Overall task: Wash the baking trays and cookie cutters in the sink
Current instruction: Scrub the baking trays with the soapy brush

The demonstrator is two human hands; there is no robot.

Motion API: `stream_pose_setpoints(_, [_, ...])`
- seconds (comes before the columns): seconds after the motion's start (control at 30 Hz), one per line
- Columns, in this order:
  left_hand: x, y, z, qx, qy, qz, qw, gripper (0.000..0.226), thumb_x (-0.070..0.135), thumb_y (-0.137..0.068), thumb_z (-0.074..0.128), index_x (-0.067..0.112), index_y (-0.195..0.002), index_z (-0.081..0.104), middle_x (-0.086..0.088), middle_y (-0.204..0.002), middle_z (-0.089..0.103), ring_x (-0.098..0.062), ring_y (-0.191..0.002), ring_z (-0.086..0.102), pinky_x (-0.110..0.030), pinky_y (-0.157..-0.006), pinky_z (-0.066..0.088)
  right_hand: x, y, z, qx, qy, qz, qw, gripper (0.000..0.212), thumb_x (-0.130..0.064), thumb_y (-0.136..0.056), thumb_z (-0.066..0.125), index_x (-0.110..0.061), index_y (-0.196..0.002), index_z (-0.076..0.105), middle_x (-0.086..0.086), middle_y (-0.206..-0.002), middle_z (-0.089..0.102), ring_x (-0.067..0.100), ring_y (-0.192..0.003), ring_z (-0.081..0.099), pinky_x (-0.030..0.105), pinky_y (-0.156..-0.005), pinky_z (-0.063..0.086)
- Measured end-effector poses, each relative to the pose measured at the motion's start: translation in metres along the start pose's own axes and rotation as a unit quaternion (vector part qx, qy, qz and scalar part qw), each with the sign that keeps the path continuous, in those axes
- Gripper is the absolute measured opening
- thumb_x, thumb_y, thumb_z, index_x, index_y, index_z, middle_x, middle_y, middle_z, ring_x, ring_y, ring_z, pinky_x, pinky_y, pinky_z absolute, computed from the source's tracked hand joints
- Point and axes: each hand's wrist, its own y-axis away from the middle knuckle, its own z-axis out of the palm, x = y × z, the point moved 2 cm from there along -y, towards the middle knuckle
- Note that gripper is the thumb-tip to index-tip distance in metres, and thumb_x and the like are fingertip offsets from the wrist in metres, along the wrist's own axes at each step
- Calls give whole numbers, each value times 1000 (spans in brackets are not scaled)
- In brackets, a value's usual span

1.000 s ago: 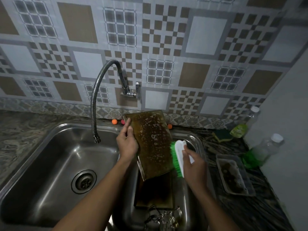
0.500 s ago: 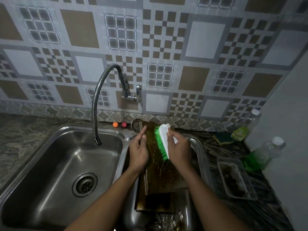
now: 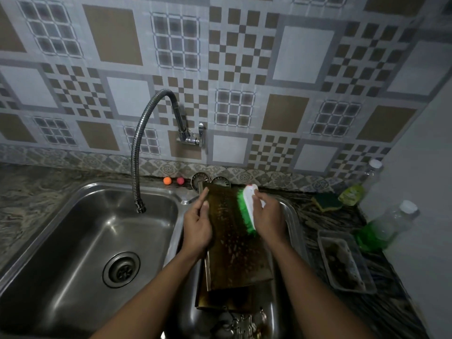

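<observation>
A dark, soapy baking tray (image 3: 236,243) leans tilted over the right sink bowl (image 3: 292,223). My left hand (image 3: 197,226) holds the tray's left edge, index finger stretched along it. My right hand (image 3: 267,217) grips a white scrub brush with green bristles (image 3: 245,209), bristles against the tray's upper right part. A second dark tray (image 3: 220,300) lies under it in the bowl. Metal cookie cutters (image 3: 241,324) sit in the bowl's near end, dim and partly hidden.
The left sink bowl (image 3: 80,243) holds only its drain, with the flexible tap hose (image 3: 137,152) hanging above it. On the right counter are a clear plastic container (image 3: 344,263), a green sponge (image 3: 326,201) and two soap bottles (image 3: 384,228). Two small balls (image 3: 173,180) lie by the wall.
The tray has dropped from upright to a lower lean. The brush moved from the tray's right edge up onto its top part, then slightly down and right.
</observation>
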Motion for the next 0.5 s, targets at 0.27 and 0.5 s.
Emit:
stream_pose_setpoints(0.27, [-6,-1,-1,-26,-100,58,993,39,19,-103,45,19,-142,51,0,-140,56,-10,-130,51,-27,-111,41,99,6,-100,122,75,0,990,30,-20,-95,58,-9,-121,66,15,-121,66,34,-109,62,36,-91,46])
stream_pose_setpoints(0.5, [-10,3,11,-34,-109,43,993,46,22,-97,48,23,-143,49,-30,-117,61,-47,-105,59,-59,-87,50,170,28,-157,70,162,94,980,38,-22,-94,60,-4,-127,59,22,-123,63,39,-110,59,42,-91,47])
